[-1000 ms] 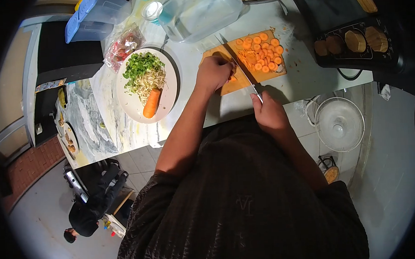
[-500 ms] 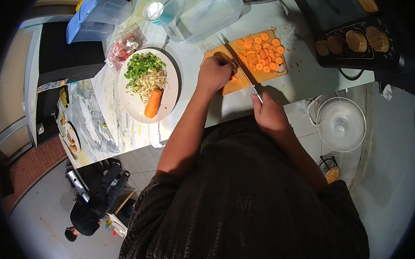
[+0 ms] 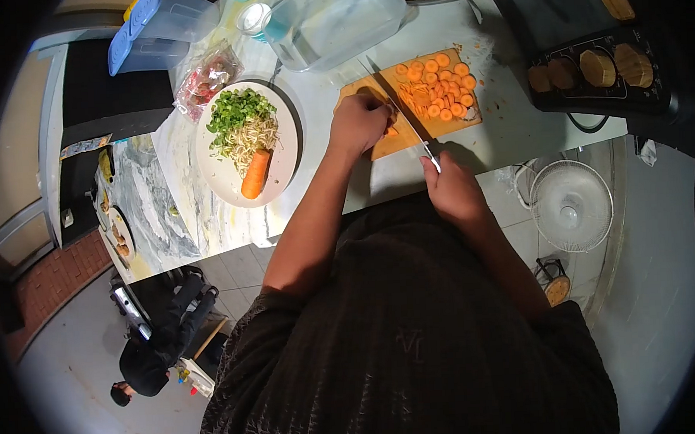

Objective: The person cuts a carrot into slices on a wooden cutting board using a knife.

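Observation:
My right hand (image 3: 451, 181) is closed round the white handle of a kitchen knife (image 3: 407, 121), whose long blade lies slantwise over the orange cutting board (image 3: 387, 147). Left of the blade, my left hand (image 3: 361, 125) is bent down over the board with its fingers curled on a piece of carrot (image 3: 392, 130), mostly hidden under them. Sliced carrot rounds (image 3: 445, 96) and thin pieces are heaped on the board to the right of the knife. A plate (image 3: 282, 169) to the left carries chopped greens (image 3: 238, 113), bean sprouts (image 3: 247, 141) and a whole peeled carrot (image 3: 256, 174).
Behind the board stands a clear plastic container (image 3: 339, 31), with a small white-lidded tub (image 3: 254, 19) beside it. A plastic bag (image 3: 208, 79) lies by the plate. At right is a black appliance (image 3: 597, 74); a fan (image 3: 570, 207) stands below. Another person (image 3: 146, 361) is at lower left.
Hardly anything differs. The knife and both hands keep nearly the same place, and the view has shifted very slightly.

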Demonstrator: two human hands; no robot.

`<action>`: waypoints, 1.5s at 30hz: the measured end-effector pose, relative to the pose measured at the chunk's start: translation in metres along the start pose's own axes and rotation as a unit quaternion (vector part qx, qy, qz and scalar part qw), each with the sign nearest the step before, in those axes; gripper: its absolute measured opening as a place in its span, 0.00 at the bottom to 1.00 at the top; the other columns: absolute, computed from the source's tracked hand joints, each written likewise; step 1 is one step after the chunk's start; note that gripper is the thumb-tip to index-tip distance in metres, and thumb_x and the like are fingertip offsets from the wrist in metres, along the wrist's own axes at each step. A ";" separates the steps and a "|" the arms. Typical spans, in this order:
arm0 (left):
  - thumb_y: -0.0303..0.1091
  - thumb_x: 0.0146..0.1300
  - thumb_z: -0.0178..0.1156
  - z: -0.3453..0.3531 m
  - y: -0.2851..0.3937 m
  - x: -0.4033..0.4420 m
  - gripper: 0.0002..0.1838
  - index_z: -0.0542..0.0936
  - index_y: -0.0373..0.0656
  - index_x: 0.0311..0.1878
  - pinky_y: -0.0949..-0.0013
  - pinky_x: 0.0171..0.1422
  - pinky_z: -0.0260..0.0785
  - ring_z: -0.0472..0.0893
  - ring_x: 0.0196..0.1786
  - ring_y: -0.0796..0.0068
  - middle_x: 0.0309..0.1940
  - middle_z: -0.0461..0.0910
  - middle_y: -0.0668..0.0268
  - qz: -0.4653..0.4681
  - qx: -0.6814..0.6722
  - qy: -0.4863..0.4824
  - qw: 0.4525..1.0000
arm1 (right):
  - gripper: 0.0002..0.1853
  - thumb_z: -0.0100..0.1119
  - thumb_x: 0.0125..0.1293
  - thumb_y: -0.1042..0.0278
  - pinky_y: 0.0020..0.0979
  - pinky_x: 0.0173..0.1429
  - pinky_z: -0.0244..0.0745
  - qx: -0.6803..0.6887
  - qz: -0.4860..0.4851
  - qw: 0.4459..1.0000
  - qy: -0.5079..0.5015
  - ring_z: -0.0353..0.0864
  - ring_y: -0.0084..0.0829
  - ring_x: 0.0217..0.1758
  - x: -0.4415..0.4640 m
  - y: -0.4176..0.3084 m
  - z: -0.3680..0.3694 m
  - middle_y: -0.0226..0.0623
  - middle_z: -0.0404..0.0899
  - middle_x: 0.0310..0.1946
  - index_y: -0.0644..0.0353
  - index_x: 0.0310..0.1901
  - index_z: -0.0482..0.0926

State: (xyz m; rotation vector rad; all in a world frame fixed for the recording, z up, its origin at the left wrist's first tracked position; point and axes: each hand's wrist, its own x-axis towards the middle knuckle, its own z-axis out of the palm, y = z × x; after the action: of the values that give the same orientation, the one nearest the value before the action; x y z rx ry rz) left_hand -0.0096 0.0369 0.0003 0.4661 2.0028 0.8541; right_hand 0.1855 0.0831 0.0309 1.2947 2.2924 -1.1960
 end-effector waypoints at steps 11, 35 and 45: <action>0.34 0.61 0.61 -0.001 0.007 -0.005 0.12 0.83 0.33 0.29 0.70 0.31 0.70 0.78 0.22 0.75 0.20 0.81 0.62 -0.002 -0.005 -0.005 1.000 | 0.23 0.47 0.75 0.51 0.55 0.46 0.72 0.038 -0.002 0.999 0.006 0.78 0.65 0.42 0.003 0.005 0.006 0.62 0.80 0.33 0.69 0.40 0.72; 0.32 0.65 0.62 -0.003 0.006 -0.004 0.13 0.82 0.29 0.30 0.74 0.25 0.65 0.74 0.19 0.79 0.21 0.80 0.64 0.001 -0.054 -0.026 0.998 | 0.20 0.48 0.74 0.51 0.55 0.46 0.72 0.014 -0.031 0.996 0.077 0.78 0.64 0.43 0.004 0.024 0.008 0.60 0.80 0.35 0.65 0.42 0.73; 0.31 0.66 0.61 -0.004 0.003 -0.003 0.13 0.81 0.28 0.31 0.73 0.25 0.65 0.73 0.19 0.78 0.20 0.79 0.63 -0.002 -0.050 -0.036 0.998 | 0.23 0.46 0.74 0.48 0.56 0.49 0.73 0.034 -0.034 0.998 0.043 0.78 0.66 0.43 0.000 0.013 0.004 0.64 0.80 0.35 0.66 0.43 0.72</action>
State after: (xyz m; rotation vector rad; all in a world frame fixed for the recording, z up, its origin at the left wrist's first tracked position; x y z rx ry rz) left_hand -0.0114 0.0361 0.0055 0.4288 1.8861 0.9177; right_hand 0.1947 0.0834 0.0215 1.3271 2.3940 -1.2744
